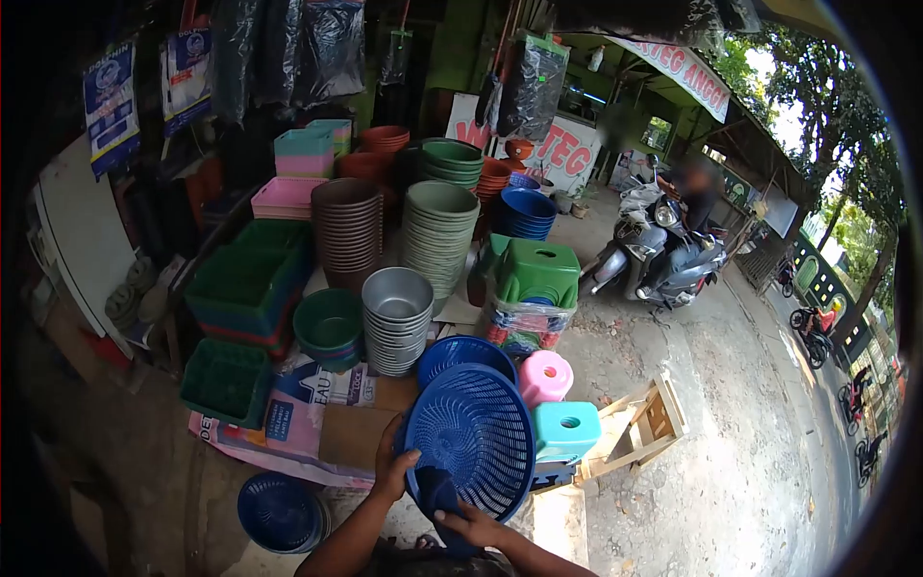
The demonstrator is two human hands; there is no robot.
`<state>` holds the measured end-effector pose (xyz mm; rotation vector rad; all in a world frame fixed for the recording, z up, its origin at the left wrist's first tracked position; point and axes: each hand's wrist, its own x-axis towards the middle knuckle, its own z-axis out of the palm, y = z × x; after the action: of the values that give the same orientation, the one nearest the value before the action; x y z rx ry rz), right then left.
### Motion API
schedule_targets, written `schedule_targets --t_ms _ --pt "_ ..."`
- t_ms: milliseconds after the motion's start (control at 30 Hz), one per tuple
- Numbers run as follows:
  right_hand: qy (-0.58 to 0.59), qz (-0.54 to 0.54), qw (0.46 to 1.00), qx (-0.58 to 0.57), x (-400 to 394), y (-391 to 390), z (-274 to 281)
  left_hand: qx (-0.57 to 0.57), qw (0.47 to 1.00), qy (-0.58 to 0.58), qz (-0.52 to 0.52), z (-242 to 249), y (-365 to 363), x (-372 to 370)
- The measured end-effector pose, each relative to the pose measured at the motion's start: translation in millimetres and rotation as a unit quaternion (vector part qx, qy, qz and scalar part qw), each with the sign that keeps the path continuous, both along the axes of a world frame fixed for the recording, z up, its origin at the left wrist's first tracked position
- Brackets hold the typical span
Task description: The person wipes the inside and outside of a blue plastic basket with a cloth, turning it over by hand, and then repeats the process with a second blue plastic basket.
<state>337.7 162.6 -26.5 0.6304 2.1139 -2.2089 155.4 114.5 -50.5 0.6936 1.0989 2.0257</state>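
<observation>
A blue plastic basket [452, 433] with slotted sides is held tilted in front of me, its inside facing up. My left hand [392, 466] grips its left rim, thumb over the edge. My right hand [473, 527] is closed on a dark blue cloth [439, 495], which lies against the basket's near rim. Right behind stands another blue basket [466, 354], partly covered by the held one. Below and to the left, blue basins [279, 510] rest near the ground.
Stacked grey pots [397, 298], brown pots [346, 221] and green crates [226, 380] crowd the display. Pink [545, 375] and turquoise stools [565, 430] stand right, beside a wooden frame [639, 428]. A person sits on a parked motorbike [663, 240] further off.
</observation>
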Motion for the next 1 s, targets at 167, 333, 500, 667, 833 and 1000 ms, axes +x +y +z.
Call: schedule_targets --t_ms 167,333,500,667,833,1000 --pt "0.061 -0.144 0.929 -0.336 -28 34 -15 -0.032 0.979 0.202 0.018 -2 2 31" --pt "0.209 -0.217 0.862 -0.408 -51 16 6 0.001 0.996 0.091 -0.008 6 -6 20" --pt "0.165 -0.315 0.829 -0.431 -66 49 21 -0.049 0.970 0.238 -0.023 -9 -15 16" --pt "0.242 -0.474 0.838 -0.121 -73 57 8 -0.045 0.978 0.198 -0.056 36 -8 -6" --pt "0.148 0.005 0.633 0.760 -35 84 18 -0.063 0.971 0.165 -0.161 45 -1 -33" --pt "-0.023 0.034 0.600 0.799 -17 146 -21 -0.101 0.968 0.143 -0.182 56 -2 -42"
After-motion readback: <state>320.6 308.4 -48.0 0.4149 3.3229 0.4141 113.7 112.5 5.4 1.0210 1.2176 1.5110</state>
